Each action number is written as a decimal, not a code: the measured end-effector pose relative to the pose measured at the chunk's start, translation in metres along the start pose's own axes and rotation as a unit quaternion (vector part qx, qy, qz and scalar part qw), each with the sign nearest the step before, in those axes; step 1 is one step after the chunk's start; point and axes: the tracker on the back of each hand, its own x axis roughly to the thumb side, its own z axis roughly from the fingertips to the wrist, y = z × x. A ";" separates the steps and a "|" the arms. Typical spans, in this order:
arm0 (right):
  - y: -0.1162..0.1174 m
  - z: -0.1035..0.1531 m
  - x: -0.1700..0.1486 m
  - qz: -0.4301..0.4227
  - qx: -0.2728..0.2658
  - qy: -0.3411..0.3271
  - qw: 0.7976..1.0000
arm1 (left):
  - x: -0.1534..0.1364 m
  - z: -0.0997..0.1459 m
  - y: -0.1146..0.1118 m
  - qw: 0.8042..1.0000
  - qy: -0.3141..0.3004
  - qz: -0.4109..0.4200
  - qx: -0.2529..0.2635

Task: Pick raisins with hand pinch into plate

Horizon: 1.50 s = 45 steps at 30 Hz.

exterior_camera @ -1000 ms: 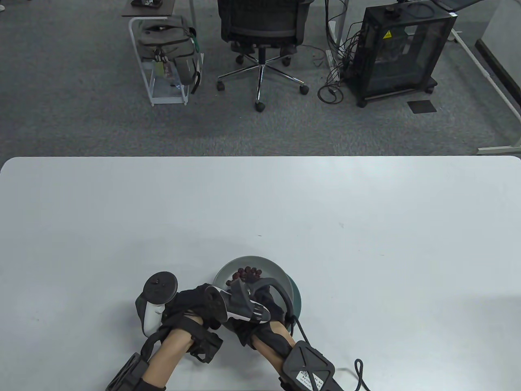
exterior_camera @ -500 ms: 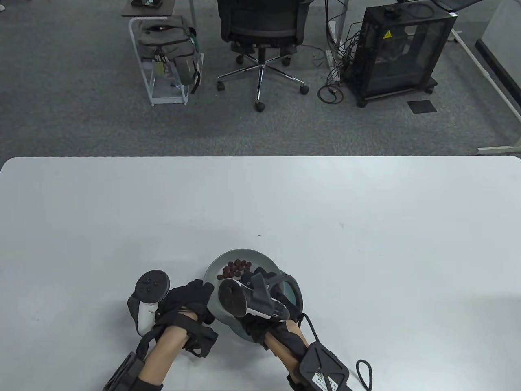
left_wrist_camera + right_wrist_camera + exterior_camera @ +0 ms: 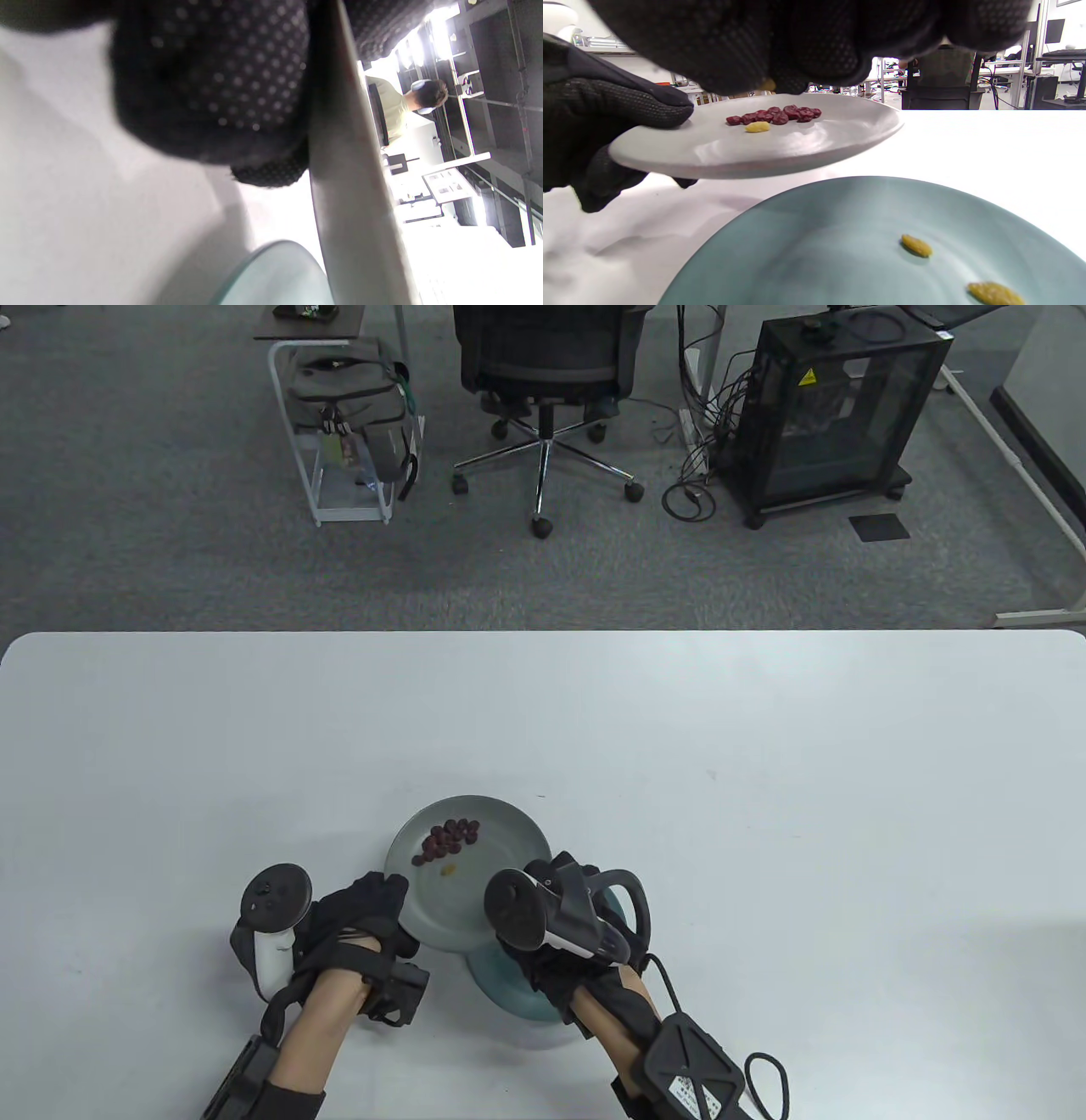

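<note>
My left hand point(image 3: 386, 899) grips the left rim of a grey plate point(image 3: 501, 848) and holds it lifted and tilted. On it lie several dark red raisins point(image 3: 450, 836) and one yellow raisin point(image 3: 448, 867). A teal plate point(image 3: 501, 984) sits on the table below, partly under the grey one. My right hand point(image 3: 556, 878) hovers over the teal plate. In the right wrist view its bunched fingertips point(image 3: 780, 82) pinch a small yellow raisin point(image 3: 766, 84) above the grey plate's point(image 3: 797, 156) near edge. Two yellow raisins point(image 3: 916, 245) lie on the teal plate point(image 3: 818, 237).
The white table point(image 3: 764, 780) stretches wide behind and beside the plates. In the left wrist view the grey plate's rim point(image 3: 348, 169) runs edge-on past my gloved fingers point(image 3: 212, 84), with the teal plate point(image 3: 275, 275) below. An office chair point(image 3: 543, 356) and a black cabinet point(image 3: 831, 407) stand beyond the table.
My left hand has carried the grey plate left and away, uncovering the teal plate. My right hand has drawn right, off the grey plate and over the teal one.
</note>
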 end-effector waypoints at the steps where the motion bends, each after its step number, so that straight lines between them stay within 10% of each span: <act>1: 0.000 0.000 -0.001 -0.003 0.003 -0.001 1.000 | -0.001 0.000 0.001 1.000 0.002 0.002 0.003; 45: 0.076 -0.067 -0.007 0.129 0.106 0.059 0.984 | 0.000 -0.005 0.052 0.993 0.005 0.031 0.110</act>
